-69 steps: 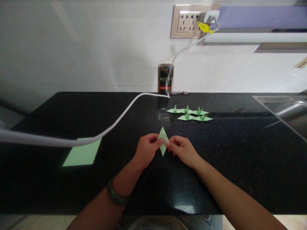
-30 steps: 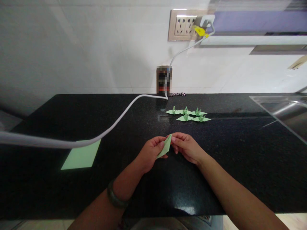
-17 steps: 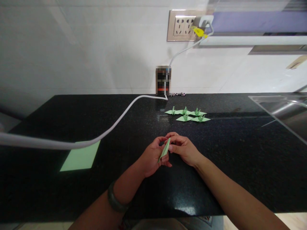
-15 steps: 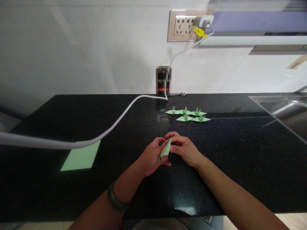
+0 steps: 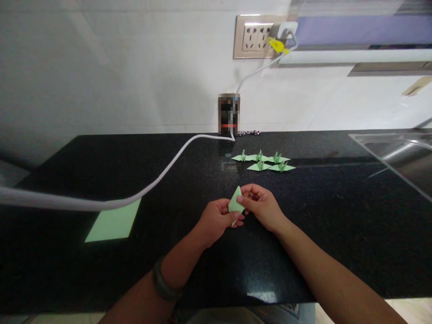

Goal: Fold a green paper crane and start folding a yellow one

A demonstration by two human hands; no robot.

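Observation:
A piece of folded green origami paper (image 5: 235, 203), diamond-shaped with pointed ends, is held above the dark counter between both hands. My left hand (image 5: 221, 219) pinches its lower part, thumb on the near face. My right hand (image 5: 259, 204) grips its upper right side, the thumb pressed flat on the paper and the fingers behind it. Beyond the hands stand several folded green paper cranes (image 5: 260, 166) in two rows. On the left lies a flat stack or sheet of green paper (image 5: 113, 222); whether it is more than one sheet I cannot tell.
A white cable (image 5: 168, 168) sweeps across the left side, over the paper's back edge. It leads to a blurred-out upright object (image 5: 229, 113) against the wall. A wall socket (image 5: 254, 37) holds a plug. The metal sink (image 5: 401, 155) is at the right.
The folded paper has been turned from a narrow, edge-on view to show its broad diamond face. My right thumb now lies on that face, and my left thumb presses its lower part.

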